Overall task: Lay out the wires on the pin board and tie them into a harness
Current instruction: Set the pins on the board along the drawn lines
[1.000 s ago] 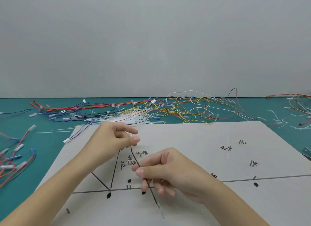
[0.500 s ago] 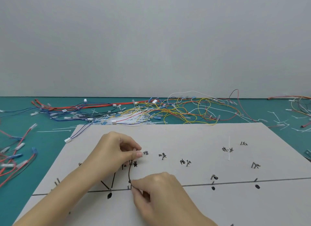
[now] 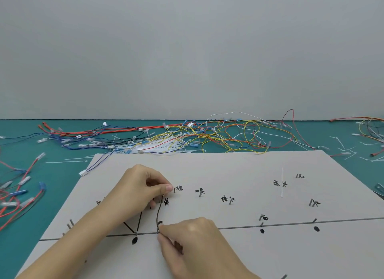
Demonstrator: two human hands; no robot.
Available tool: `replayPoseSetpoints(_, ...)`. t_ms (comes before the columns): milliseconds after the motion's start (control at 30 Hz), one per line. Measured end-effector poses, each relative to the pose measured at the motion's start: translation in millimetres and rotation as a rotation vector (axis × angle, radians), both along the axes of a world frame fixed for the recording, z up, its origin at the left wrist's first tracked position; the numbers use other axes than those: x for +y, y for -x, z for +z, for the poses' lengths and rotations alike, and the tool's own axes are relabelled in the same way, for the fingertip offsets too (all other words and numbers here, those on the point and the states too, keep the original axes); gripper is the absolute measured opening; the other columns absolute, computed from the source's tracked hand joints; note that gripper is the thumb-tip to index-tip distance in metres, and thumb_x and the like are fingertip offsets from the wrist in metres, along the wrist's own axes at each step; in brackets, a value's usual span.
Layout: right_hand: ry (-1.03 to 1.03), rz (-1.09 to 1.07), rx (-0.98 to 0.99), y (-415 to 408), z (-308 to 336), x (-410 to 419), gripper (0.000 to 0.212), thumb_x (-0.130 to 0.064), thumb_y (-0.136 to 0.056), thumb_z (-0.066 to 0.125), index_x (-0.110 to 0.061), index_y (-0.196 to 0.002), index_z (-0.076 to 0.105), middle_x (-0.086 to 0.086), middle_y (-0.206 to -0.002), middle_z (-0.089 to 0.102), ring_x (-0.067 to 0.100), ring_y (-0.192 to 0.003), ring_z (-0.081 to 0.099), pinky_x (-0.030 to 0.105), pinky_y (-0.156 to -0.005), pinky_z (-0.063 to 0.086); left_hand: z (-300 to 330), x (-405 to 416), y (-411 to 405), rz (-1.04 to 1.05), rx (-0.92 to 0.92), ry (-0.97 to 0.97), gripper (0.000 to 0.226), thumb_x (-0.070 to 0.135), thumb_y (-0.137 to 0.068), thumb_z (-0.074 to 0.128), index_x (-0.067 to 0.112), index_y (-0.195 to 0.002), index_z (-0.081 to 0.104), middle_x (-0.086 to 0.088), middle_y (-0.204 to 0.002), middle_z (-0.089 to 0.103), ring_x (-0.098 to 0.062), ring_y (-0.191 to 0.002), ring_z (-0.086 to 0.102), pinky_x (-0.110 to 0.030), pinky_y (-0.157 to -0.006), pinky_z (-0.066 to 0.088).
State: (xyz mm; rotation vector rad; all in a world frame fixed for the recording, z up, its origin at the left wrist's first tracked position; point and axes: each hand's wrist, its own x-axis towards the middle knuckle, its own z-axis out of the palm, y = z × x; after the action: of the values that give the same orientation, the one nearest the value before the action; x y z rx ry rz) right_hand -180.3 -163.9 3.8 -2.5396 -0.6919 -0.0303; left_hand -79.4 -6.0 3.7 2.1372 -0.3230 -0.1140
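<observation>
two hands [image 3: 143,187] [image 3: 193,239] pinching one black wire [image 3: 158,214] on the board [image 3: 239,170], left grip up top, right grip low by a pin [image 3: 158,230]. best pulled snug round that pin, kept flat, no slack.

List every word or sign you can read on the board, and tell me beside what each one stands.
"黄": on the board, beside the black wire.
"棕": by the pin right of the left hand.
"棕红": mid-board, by a pin.
"红": far right, after a stroke.
The other handwritten marks are too blurred to read.
No print or numbers.
</observation>
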Motion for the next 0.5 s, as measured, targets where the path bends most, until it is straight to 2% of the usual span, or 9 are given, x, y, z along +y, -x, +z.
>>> replayPoseSetpoints(200,0.003,-0.015,-0.025,1.4,-6.5,2.0,0.026,-0.032,-0.096,0.035,-0.017,-0.079,0.048,0.011,-0.074,0.054,0.038,-0.074,0.05,0.039,-0.07,0.044,-2.1,2.1,-0.9,-0.003,0.009,-0.016,0.019,0.014,-0.083,0.075,0.027,-0.068,0.076,-0.006,-0.063,0.069,-0.007,-0.048,0.057,-0.025,-0.046,0.052)
replayPoseSetpoints(367,-0.007,-0.041,-0.036,0.7,-10.4,1.7,0.03,-0.033,-0.095,0.037,-0.012,-0.083,0.055,0.013,-0.079,0.062,0.038,-0.076,0.053,0.039,-0.073,0.047,-3.4,3.5,-2.9,-0.01,0.044,-0.007,0.019,0.015,-0.083,0.075,0.026,-0.069,0.076,-0.005,-0.064,0.07,-0.007,-0.05,0.057,-0.024,-0.047,0.051)
replayPoseSetpoints(500,-0.028,-0.068,0.003,0.5,-11.2,2.3,0.025,-0.036,-0.096,0.042,-0.017,-0.098,0.058,0.011,-0.086,0.067,0.036,-0.082,0.058,0.038,-0.078,0.047,-3.6,4.6,-4.2,-0.031,0.037,-0.009,0.018,0.017,-0.083,0.075,0.029,-0.07,0.075,-0.003,-0.059,0.067,-0.006,-0.05,0.056,-0.022,-0.048,0.049)
